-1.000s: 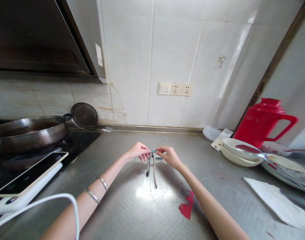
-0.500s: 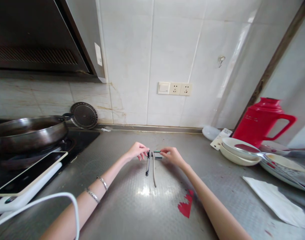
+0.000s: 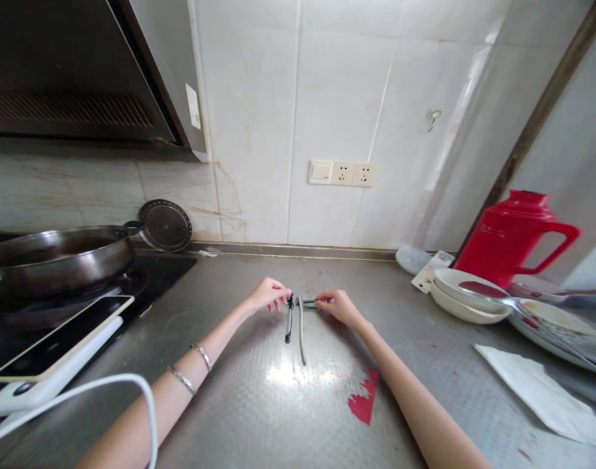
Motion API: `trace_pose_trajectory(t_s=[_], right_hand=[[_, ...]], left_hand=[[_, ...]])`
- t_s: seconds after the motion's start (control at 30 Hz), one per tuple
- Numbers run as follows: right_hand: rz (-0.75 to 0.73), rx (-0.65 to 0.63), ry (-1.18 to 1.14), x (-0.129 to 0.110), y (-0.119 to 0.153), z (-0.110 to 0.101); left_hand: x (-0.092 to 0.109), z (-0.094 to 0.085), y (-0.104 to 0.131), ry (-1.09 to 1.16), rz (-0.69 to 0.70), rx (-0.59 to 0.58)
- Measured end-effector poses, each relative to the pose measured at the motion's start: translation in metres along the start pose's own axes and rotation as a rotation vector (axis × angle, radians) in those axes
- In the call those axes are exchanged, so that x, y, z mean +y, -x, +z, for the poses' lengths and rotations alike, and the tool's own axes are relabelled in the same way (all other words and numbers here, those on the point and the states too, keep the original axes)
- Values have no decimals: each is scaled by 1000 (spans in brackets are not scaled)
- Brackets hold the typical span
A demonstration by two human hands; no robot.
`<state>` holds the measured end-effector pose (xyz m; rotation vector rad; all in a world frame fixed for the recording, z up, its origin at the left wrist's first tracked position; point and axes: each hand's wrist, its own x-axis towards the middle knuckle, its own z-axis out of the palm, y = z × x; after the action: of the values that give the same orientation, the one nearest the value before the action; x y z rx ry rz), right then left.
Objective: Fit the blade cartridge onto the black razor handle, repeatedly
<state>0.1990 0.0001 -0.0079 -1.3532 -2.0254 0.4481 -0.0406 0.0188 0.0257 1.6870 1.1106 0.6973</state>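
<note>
Around the middle of the steel counter point(image 3: 249, 397), my left hand point(image 3: 269, 294) pinches the upper end of a thin black strip with a thicker dark end point(image 3: 288, 338); its kind is too small to make out. My right hand point(image 3: 340, 306) has thumb and fingers closed on a short dark-green stick point(image 3: 309, 301), which points left. Between the two hands lies a thin grey cord point(image 3: 301, 335), running toward me with a slight bend. Beside the green stick, close to the cord's upper end, is another small dark piece, partly merged with it in view.
A pan point(image 3: 58, 260) sits on the stove at left, with a phone point(image 3: 66, 339) on a white device and a white cable point(image 3: 107, 380) nearer me. At right stand a red thermos point(image 3: 507, 241), bowls point(image 3: 468, 309) and a white napkin point(image 3: 542, 391). A red scrap point(image 3: 363, 404) lies in front.
My right hand has lowered the green stick slightly toward me, closer to the other dark piece. The left hand keeps its place.
</note>
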Motion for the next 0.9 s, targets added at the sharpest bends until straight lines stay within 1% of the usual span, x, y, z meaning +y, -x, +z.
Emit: trace_pose_trajectory(t_s=[0.13, 0.27, 0.43, 0.57, 0.77, 0.9], right_hand=[[-3, -3, 19, 4, 0, 1], [-30, -18, 63, 5, 0, 0], [-68, -45, 111, 1, 2, -2], [-71, -43, 161, -2, 5, -4], [-83, -41, 302, -11, 8, -5], [-82, -43, 331, -12, 8, -5]], left_hand=[[0, 0, 0, -7, -3, 15], [0, 1, 1, -14, -6, 4], [-1, 1, 1, -14, -8, -4], [-2, 1, 1, -4, -4, -4], [-2, 3, 1, 7, -5, -7], [-1, 4, 1, 11, -14, -10]])
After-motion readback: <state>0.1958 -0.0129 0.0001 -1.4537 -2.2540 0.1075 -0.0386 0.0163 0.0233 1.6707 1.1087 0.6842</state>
